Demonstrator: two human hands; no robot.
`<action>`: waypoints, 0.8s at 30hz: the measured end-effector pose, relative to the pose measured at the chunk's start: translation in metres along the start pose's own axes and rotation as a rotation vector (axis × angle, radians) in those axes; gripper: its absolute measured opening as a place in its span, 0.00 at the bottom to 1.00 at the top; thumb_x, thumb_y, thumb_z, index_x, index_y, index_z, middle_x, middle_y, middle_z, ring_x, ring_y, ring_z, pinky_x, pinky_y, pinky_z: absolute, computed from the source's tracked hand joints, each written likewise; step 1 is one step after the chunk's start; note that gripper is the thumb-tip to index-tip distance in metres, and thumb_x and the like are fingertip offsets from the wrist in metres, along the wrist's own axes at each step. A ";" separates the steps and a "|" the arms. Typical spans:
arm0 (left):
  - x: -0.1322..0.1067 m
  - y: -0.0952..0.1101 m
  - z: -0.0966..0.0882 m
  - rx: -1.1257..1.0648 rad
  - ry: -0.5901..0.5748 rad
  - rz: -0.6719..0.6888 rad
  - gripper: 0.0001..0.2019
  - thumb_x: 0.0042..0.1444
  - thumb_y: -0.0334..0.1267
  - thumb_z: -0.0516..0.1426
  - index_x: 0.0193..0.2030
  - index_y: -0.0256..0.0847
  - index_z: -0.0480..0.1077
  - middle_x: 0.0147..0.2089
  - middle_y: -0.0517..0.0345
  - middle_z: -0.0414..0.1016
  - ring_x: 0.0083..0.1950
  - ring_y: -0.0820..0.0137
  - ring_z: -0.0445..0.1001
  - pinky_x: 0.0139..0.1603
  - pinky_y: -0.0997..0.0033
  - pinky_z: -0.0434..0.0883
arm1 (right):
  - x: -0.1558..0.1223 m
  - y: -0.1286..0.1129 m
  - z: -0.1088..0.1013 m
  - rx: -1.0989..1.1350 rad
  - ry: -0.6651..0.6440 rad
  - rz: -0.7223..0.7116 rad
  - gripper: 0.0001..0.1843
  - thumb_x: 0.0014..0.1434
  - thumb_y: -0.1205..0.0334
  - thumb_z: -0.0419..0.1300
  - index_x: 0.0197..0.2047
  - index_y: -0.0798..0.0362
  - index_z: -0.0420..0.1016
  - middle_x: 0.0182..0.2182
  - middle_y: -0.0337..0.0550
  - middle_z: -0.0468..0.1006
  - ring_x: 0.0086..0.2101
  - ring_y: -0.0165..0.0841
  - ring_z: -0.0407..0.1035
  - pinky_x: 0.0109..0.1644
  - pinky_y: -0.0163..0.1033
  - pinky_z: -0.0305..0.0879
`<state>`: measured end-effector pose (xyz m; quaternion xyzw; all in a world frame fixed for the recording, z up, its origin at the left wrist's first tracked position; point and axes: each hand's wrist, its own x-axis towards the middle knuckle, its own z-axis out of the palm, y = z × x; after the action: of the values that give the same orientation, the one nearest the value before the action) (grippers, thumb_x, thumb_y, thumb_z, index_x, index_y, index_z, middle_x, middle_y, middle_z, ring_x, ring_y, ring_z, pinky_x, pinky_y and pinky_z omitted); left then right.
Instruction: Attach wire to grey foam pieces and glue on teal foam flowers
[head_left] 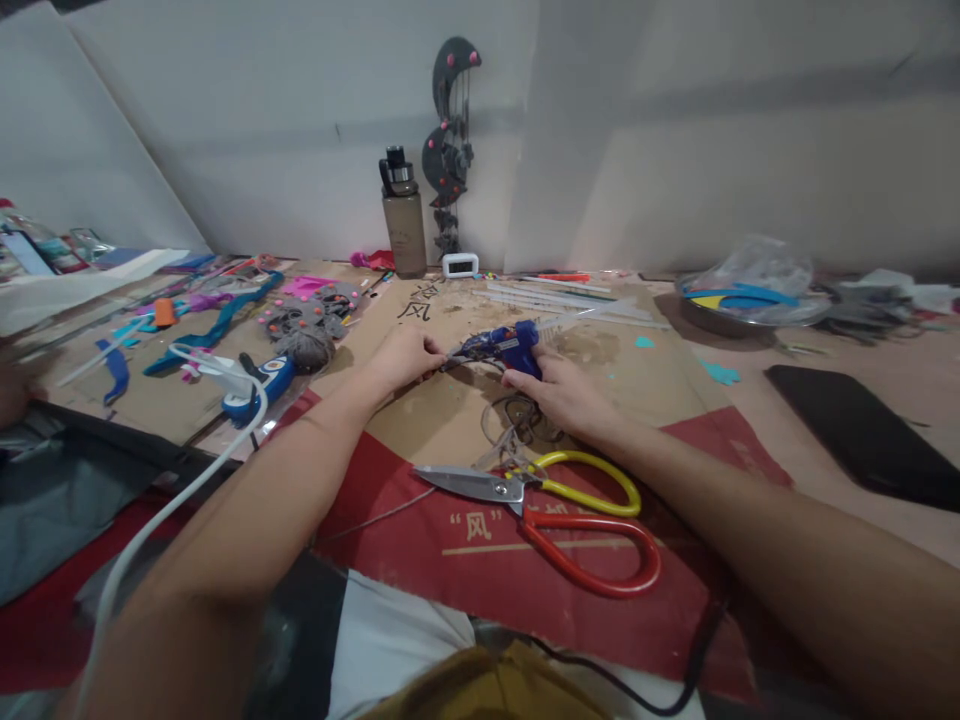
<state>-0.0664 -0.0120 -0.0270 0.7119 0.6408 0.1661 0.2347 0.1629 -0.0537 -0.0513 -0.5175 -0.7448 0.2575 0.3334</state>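
My right hand (562, 390) is wrapped round the handle of a blue glue gun (519, 345), with a translucent glue stick (589, 316) coming out of its back. The gun's nozzle points left toward my left hand (405, 358). The fingers of that hand pinch a small greyish piece right by the nozzle; its kind is too small to make out. Thin dark loops and grey yarn (510, 450) lie below the gun. Nearer to me, scissors (487, 485) with one yellow and one red handle rest partly spread on the red part of the cardboard (465, 575).
A bottle (405, 230), a small white clock (460, 265) and a dark crescent hanging (454, 75) are at the back. Several glue sticks (570, 303) lie beyond the gun. A phone (862, 430) lies right; grey yarn pieces (307, 325) and a white cable (180, 490) are left.
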 end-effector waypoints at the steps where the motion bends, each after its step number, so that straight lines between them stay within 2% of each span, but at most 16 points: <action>1: 0.000 0.000 0.000 0.009 -0.004 0.000 0.07 0.52 0.36 0.60 0.32 0.35 0.78 0.21 0.59 0.72 0.19 0.76 0.67 0.21 0.78 0.62 | 0.000 0.001 0.001 -0.009 0.002 -0.007 0.13 0.58 0.57 0.59 0.43 0.56 0.73 0.41 0.49 0.78 0.41 0.39 0.71 0.46 0.41 0.65; 6: -0.002 0.003 -0.002 0.021 -0.023 -0.001 0.08 0.52 0.36 0.59 0.33 0.35 0.78 0.22 0.59 0.73 0.21 0.76 0.67 0.22 0.78 0.62 | -0.001 0.003 0.003 -0.030 -0.009 -0.036 0.18 0.58 0.56 0.58 0.49 0.55 0.71 0.41 0.50 0.79 0.39 0.41 0.72 0.45 0.42 0.65; 15: -0.006 0.007 -0.004 0.110 -0.017 0.009 0.09 0.52 0.37 0.58 0.32 0.35 0.79 0.22 0.58 0.74 0.21 0.75 0.67 0.22 0.76 0.59 | -0.002 -0.003 0.003 -0.035 -0.051 -0.027 0.17 0.59 0.58 0.57 0.49 0.57 0.71 0.38 0.50 0.78 0.36 0.39 0.71 0.41 0.41 0.64; 24: -0.010 0.013 -0.006 0.148 -0.005 0.017 0.08 0.52 0.35 0.58 0.28 0.35 0.77 0.21 0.57 0.73 0.22 0.76 0.67 0.24 0.77 0.60 | -0.002 -0.002 0.004 0.006 -0.042 -0.032 0.16 0.59 0.59 0.56 0.49 0.55 0.70 0.39 0.48 0.78 0.37 0.40 0.71 0.42 0.43 0.65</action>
<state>-0.0598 -0.0222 -0.0138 0.7332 0.6444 0.1184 0.1817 0.1590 -0.0568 -0.0532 -0.4991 -0.7590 0.2650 0.3233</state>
